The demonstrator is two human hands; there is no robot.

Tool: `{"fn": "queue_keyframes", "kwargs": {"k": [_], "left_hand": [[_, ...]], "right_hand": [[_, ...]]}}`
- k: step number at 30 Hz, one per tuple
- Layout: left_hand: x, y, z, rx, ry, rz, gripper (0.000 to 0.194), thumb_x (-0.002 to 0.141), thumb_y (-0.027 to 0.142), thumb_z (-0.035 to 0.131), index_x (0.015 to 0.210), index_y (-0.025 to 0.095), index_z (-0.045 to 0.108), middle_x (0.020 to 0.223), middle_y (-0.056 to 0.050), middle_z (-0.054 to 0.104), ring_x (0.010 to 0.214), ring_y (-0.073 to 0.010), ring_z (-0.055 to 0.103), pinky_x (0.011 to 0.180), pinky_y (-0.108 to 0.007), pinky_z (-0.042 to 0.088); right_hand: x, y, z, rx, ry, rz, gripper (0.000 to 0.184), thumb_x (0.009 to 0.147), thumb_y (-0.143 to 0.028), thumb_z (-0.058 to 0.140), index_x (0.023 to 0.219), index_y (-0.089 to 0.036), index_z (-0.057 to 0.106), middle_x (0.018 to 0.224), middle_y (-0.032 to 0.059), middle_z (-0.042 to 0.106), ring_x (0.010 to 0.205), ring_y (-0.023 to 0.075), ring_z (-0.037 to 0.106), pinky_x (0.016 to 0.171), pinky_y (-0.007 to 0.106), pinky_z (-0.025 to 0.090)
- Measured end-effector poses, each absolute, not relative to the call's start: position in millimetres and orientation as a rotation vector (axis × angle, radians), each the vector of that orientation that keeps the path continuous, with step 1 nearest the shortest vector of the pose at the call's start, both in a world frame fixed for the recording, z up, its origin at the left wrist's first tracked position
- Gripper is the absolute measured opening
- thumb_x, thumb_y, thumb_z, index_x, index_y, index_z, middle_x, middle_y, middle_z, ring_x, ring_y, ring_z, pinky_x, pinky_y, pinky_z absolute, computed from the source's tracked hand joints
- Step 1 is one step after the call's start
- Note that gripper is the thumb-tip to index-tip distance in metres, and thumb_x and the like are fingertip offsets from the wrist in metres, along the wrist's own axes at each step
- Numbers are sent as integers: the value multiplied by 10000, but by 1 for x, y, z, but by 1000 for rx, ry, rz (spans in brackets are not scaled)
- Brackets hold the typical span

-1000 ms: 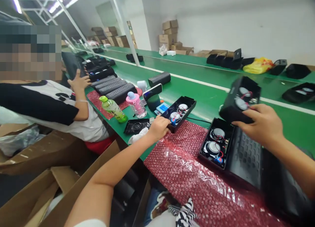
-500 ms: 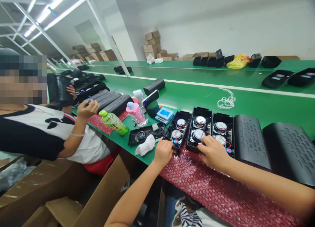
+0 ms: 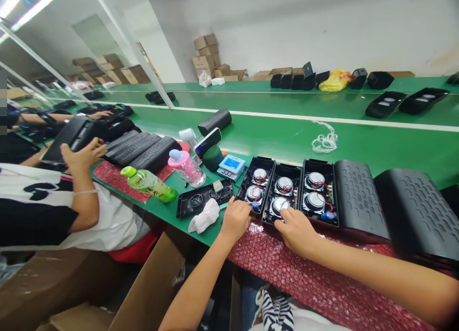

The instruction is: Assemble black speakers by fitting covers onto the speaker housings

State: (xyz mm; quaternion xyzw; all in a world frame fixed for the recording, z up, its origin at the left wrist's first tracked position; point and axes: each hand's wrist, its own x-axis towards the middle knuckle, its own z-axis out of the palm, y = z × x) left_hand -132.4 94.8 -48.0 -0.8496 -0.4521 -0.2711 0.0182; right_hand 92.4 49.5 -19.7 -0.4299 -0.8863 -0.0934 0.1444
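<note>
Three open black speaker housings stand side by side, each with two round white-backed drivers and red wires inside. My left hand [image 3: 235, 219] is closed at the near left corner of the left speaker housing [image 3: 247, 203]. My right hand [image 3: 298, 231] grips the near edge of the middle speaker housing [image 3: 267, 211], fingers over its rim beside the lower driver; the fingertips are partly hidden. The right speaker housing [image 3: 336, 211] stands untouched, a blue-wrapped part in its near corner. Red bubble wrap [image 3: 287, 259] lies under and in front of them.
Textured black covers [image 3: 360, 197] lie at right. On the left are a black panel [image 3: 186, 204], white cloth [image 3: 205, 217], green-capped bottle [image 3: 150, 185], pink-lidded cup [image 3: 186, 168] and blue-screened device [image 3: 232, 165]. A co-worker's hand [image 3: 84, 156] holds a black housing [image 3: 73, 137]. A cardboard box [image 3: 150, 278] stands below.
The view has swung right. The middle housing has slid slightly toward me with my right hand on it. My left hand stays at the left housing; the co-worker has tilted the black housing.
</note>
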Motion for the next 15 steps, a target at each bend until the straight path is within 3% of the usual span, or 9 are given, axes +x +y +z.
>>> {"fn": "queue_keyframes", "kwargs": {"k": [3,5,7,10,11,15], "left_hand": [[-143,83,-47,-2641,-1413,-895,207,831,219,633,1034,207,674,1135,-105,720,1104,-288,639,1099,-544,380],[-168,67,-53,-2405,-1591,-1174,260,803,320,701,1036,210,666,1101,-96,715,1100,-272,634,1116,-516,367],[-208,45,-66,-1856,-1870,-1525,302,801,431,696,987,199,642,1007,-85,689,1058,-254,624,1112,-496,365],[-272,2,-97,-1098,-2217,-1594,383,1001,414,310,1173,156,536,1144,-128,581,1171,-260,524,1098,-552,331],[-289,-13,-110,-901,-2333,-1564,393,1017,388,267,1208,150,515,1178,-129,561,1167,-254,521,1076,-549,358],[-323,-69,-174,-366,-2835,-1437,362,939,396,573,1208,154,567,1191,-95,600,1036,-219,609,894,-439,532]], "right_hand": [[90,40,-20,-1324,-2508,-327,167,747,-35,578,830,-143,674,927,167,626,828,282,561,654,367,431],[88,23,-24,-1280,-2429,-387,277,800,-55,558,1052,-92,668,1162,251,577,1035,359,547,801,466,469],[84,2,-30,-1068,-2388,-368,382,833,-77,547,1211,-83,605,1296,272,498,1200,396,474,947,547,428],[69,-17,-40,-689,-2480,-92,326,858,-136,553,1176,-104,611,1287,243,513,1222,370,476,1009,535,414],[60,-18,-44,-593,-2538,8,298,861,-159,563,1148,-106,624,1278,239,526,1207,364,489,1005,527,424],[12,-1,-59,-375,-2713,217,286,829,-183,666,1100,-94,657,1290,253,546,1197,367,507,991,511,446]]}}
